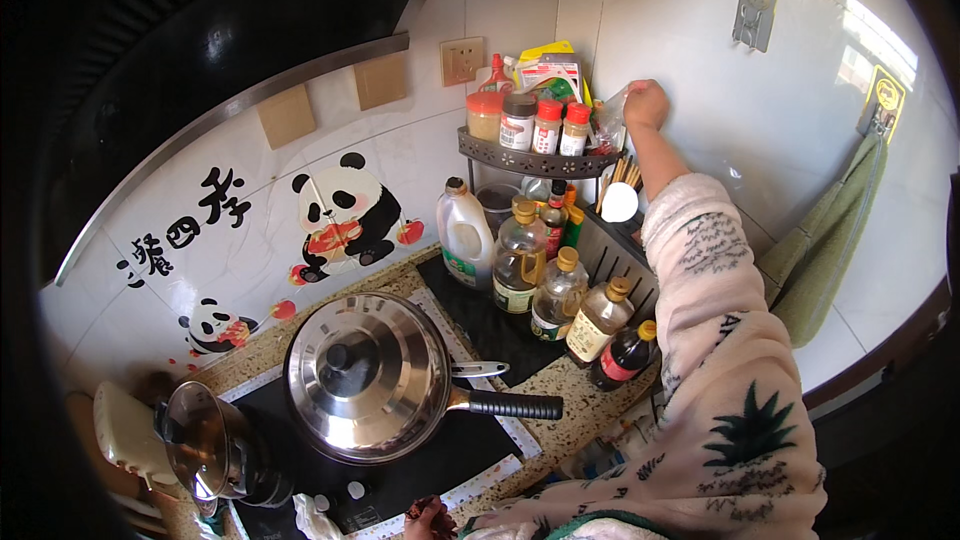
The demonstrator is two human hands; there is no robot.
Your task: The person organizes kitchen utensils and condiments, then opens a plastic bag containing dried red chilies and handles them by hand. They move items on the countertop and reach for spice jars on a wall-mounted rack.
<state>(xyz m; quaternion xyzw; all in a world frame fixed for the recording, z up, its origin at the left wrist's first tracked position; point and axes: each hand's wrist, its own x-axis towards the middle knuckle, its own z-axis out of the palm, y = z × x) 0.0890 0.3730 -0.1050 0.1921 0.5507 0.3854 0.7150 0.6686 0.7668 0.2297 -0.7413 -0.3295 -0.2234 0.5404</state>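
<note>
My right hand [646, 103] reaches up to the corner rack [540, 157] and is closed on the top of a clear plastic bag [611, 120] with reddish contents. Beside the bag, spice jars with red and dark lids [547, 127] stand on the top shelf. Low at the picture's bottom edge, my left hand [427, 519] holds dark reddish dried pieces [442, 516], too small to name exactly. A lidded wok [367, 379] sits on the black stove, above and left of that hand, its black handle [517, 404] pointing right.
Oil and sauce bottles [566, 292] and a white jug [463, 236] stand under the rack. A steel pot [199, 439] is at the left, near a white cloth [311, 516]. Chopsticks [628, 172] stand in a holder. A green towel [832, 240] hangs at the right, and the range hood [225, 37] overhangs the stove.
</note>
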